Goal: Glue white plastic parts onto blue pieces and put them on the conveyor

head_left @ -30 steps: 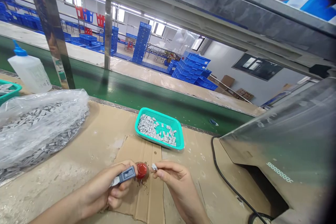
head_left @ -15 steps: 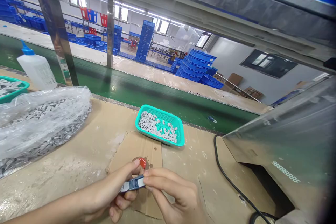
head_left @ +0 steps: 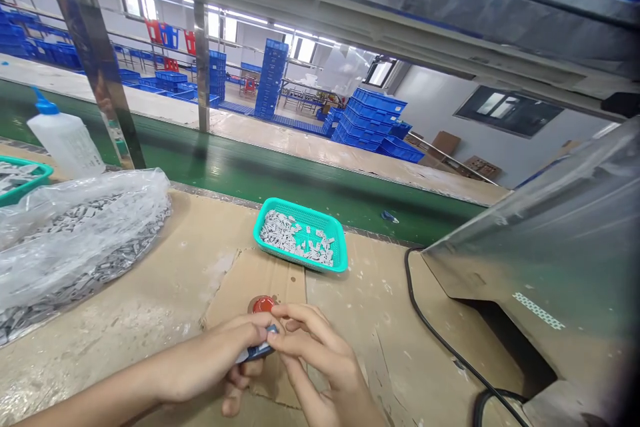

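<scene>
Blue-grey part (head_left: 259, 351), pinched by left hand (head_left: 220, 352), touches right hand (head_left: 327, 359), whose grip is unclear.

Open tabletop (head_left: 367, 300) runs beyond the right hand (head_left: 325, 357), between the teal basket (head_left: 342, 250) at the far edge and the black cable (head_left: 411, 293). The plastic bag (head_left: 85, 233) blocks the left side; a red container (head_left: 263, 305) sits just past the left hand (head_left: 220, 355).

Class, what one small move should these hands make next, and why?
Probably a gentle press at the end of the dark blue part with the fingertips of the right hand. The left hand grips that part, and the right fingertips are already at its end. Fingers hide much of that end, so its exact state can't be told.
</scene>
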Tool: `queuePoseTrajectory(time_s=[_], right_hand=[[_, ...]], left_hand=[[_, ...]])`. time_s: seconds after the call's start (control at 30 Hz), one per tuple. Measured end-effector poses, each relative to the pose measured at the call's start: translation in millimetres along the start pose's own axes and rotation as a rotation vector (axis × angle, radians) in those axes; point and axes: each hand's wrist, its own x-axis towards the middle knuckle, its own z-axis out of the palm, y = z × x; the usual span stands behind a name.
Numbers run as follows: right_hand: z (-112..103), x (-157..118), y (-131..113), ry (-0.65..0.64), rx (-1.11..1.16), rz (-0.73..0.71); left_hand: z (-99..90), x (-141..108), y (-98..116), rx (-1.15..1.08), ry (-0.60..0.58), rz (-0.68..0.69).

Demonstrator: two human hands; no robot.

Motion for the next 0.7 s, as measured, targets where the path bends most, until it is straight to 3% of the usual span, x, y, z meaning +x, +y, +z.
queuePoseTrajectory(time_s=[0.07, 0.2, 0.37, 0.6, 0.7], right_hand=[[0, -4, 4, 0.023, 0.137, 0.105], [3, -9, 7, 0.168, 0.346, 0.162], [9, -8, 4, 0.233, 0.362, 0.204], [20, -11, 13, 0.303, 0.587, 0.34], [25, -13, 17, 0.334, 0.665, 0.323]], left_hand=[[0.5, -1, -1, -0.105, -0.091, 0.102], [4.9, 2, -9, -0.242, -0.131, 0.221], [8.7, 8, -21, -0.354, -0.147, 0.248], [8.7, 6, -15, -0.287, -0.14, 0.156], [4.4, 7, -15, -0.257, -0.083, 0.159]])
